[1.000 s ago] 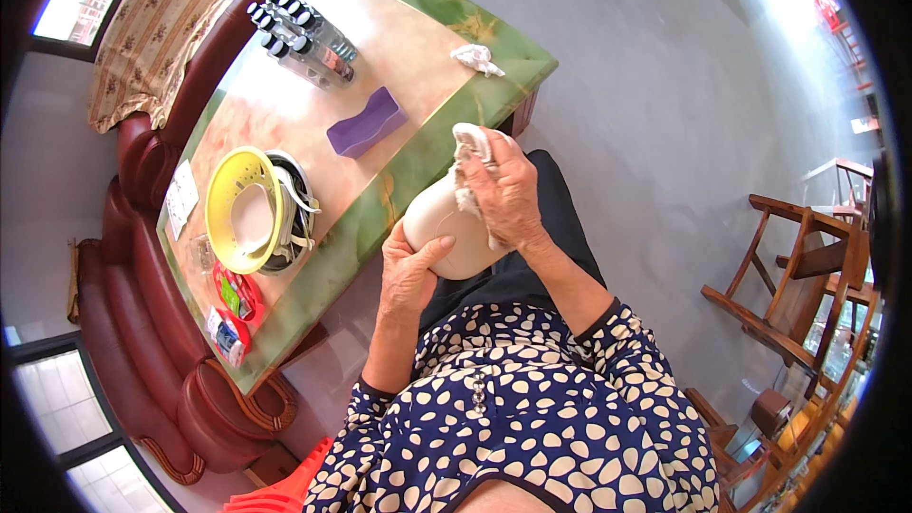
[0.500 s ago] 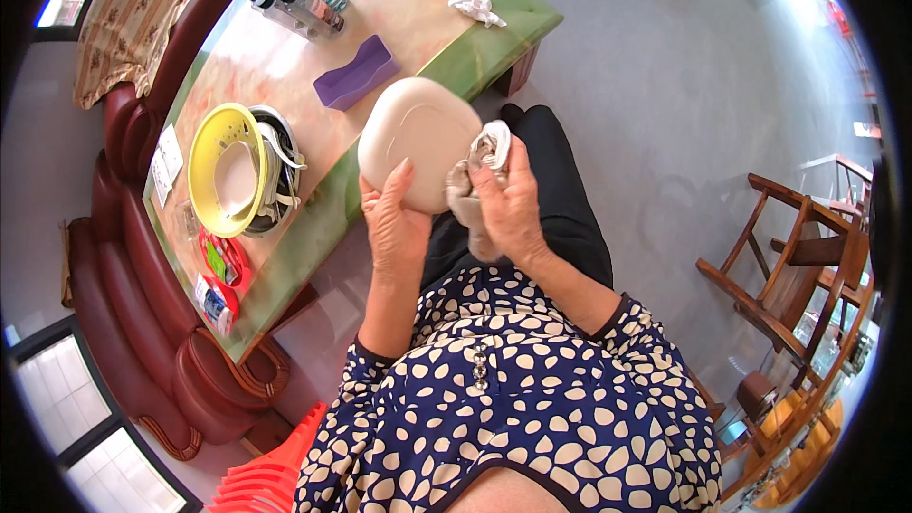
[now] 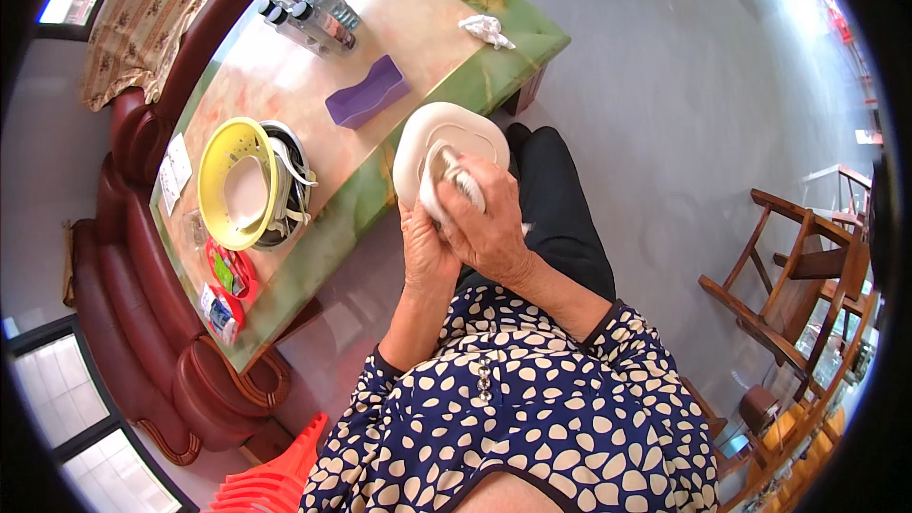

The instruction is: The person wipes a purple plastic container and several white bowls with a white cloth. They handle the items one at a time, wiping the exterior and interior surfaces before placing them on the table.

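Note:
A cream-coloured, rounded-square dish (image 3: 432, 123), its base with a raised ring facing up, is held in front of my lap near the table's edge. My left hand (image 3: 427, 247) grips its near side. Bunched in my right hand (image 3: 484, 218) is a pale, greyish-white cloth (image 3: 439, 166), pressed on the dish's base. Part of the cloth and the near part of the dish are hidden by my right fingers.
On the marble-patterned table (image 3: 313, 171) stand a yellow colander (image 3: 211, 218) with a bowl, several black-capped bottles (image 3: 309, 5), a purple tray (image 3: 366, 100), red packages (image 3: 228, 271) and a crumpled white cloth (image 3: 486, 30). A wooden chair (image 3: 784, 299) stands right; a dark-red sofa (image 3: 123, 304) lies left.
My right hand has brought the cloth from beside the dish onto its base. The dish and my left hand have shifted right and slightly nearer.

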`<control>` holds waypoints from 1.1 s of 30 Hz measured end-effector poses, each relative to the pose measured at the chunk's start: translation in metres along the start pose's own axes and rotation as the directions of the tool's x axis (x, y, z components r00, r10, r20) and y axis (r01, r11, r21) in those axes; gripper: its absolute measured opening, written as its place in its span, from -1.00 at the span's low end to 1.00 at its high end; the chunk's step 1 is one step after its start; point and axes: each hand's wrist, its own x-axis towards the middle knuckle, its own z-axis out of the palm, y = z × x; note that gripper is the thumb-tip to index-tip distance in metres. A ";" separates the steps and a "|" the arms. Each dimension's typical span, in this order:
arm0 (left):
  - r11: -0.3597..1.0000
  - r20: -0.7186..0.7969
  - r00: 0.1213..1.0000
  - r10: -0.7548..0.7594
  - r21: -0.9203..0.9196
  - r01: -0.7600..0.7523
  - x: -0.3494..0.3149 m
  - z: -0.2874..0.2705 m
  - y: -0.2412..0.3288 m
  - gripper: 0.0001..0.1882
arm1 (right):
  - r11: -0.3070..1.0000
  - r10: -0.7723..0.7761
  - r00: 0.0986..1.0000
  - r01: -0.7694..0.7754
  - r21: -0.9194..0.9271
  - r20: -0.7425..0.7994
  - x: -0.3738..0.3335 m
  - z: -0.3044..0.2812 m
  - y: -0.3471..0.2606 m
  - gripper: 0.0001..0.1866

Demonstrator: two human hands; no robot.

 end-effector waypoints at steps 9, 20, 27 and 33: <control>0.994 0.083 0.991 -0.108 -0.007 0.109 -0.018 0.019 0.011 -0.57 | 0.204 0.781 0.583 -0.577 0.791 0.224 0.023 -0.022 0.060 -0.65; 0.940 -0.117 0.983 -0.143 0.296 0.172 -0.007 0.019 0.010 -0.40 | 0.920 0.271 0.962 -0.264 0.288 0.018 0.022 -0.038 0.021 -0.44; 0.976 0.200 0.974 -0.105 0.211 0.061 -0.007 -0.036 0.002 -0.43 | 0.904 0.022 0.961 -0.136 0.404 0.274 -0.005 -0.010 -0.018 -0.50; 0.974 0.272 0.957 -0.098 -0.171 0.148 -0.019 -0.022 0.001 -0.49 | 0.977 0.087 0.975 -0.124 0.176 0.205 0.000 -0.006 -0.025 -0.53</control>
